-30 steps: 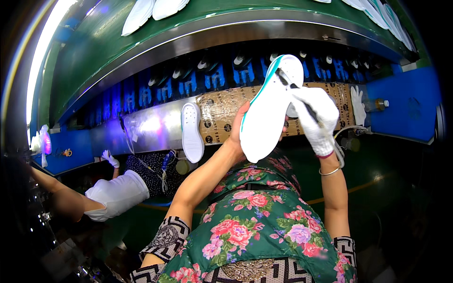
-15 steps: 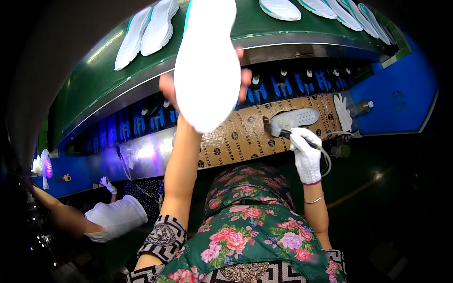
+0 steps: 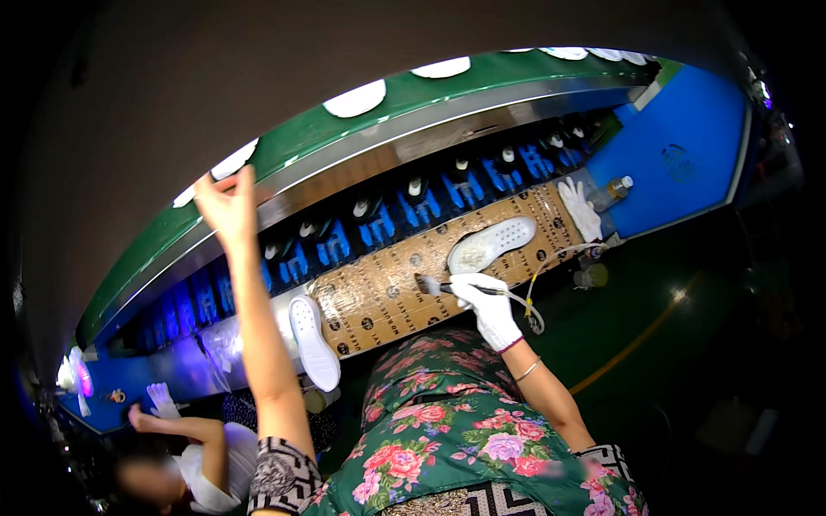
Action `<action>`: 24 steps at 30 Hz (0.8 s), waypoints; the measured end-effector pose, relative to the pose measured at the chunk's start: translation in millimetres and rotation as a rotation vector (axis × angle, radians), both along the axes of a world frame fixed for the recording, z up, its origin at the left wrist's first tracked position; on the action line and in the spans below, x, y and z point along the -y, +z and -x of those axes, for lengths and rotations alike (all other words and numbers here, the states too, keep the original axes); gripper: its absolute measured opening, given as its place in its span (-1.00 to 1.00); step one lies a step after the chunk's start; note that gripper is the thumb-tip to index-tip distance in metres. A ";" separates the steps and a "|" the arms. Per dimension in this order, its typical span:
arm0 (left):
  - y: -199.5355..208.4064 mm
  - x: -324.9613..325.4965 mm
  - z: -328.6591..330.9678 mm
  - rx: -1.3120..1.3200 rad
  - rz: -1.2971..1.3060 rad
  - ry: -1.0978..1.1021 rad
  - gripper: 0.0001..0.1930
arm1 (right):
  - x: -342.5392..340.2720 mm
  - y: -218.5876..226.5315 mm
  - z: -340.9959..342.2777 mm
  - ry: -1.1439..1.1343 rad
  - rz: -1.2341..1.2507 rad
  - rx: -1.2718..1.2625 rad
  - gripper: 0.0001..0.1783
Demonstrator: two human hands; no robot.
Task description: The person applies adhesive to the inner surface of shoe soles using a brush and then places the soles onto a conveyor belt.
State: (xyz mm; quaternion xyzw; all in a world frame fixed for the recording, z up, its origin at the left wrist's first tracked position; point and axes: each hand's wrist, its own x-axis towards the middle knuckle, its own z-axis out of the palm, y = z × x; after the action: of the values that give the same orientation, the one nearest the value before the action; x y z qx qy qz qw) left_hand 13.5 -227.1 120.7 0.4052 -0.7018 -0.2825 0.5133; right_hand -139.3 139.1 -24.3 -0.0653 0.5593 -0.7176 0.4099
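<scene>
- Stretches the bare left hand [image 3: 228, 211] up to the green shelf [image 3: 297, 146], thumb and fingers spread apart beside a white sole [image 3: 235, 161] (contact between the two impossible to tell).
- Grips a black-handled brush [image 3: 469, 288] in the white-gloved right hand [image 3: 489, 311], bristles pointing left above the printed cardboard [image 3: 370, 297], with a thin hose [image 3: 527, 307] trailing behind.
- Works just below a perforated grey-white shoe sole [image 3: 492, 244], lying aslant on the cardboard, near the bristles but apart from them.
- Has a second perforated sole [image 3: 314, 344] lying at the cardboard's left end.
- Faces a row of blue fittings [image 3: 376, 228] under the shelf, with a spare white glove [image 3: 579, 210] and a bottle [image 3: 619, 184] near the blue panel [image 3: 680, 146] at right.
- Shares the line with a co-worker [image 3: 225, 456] in white, at lower left.
</scene>
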 end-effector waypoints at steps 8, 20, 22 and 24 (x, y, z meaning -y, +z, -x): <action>-25.0 29.8 -111.4 -0.238 -0.011 -0.335 -0.69 | 29.4 16.1 -12.6 0.138 0.125 0.081 -0.77; -11.0 -89.3 -186.1 -0.594 -0.430 0.066 -0.56 | 38.1 117.8 -16.1 0.173 0.419 0.275 -0.81; -44.9 -94.2 -159.0 -0.480 -0.633 -0.157 -0.62 | 42.7 139.3 -25.3 0.365 0.404 -0.082 -0.82; -63.1 -117.6 -118.9 -0.433 -0.842 -0.298 -0.65 | 51.0 145.3 -37.0 0.410 0.395 -0.190 -0.82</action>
State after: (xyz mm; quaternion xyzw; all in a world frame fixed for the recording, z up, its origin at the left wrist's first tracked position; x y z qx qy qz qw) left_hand 132.4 -109.4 57.6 0.4048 -0.4543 -0.6893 0.3933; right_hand -102.3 88.2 121.0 -0.3221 0.4200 -0.7054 0.4715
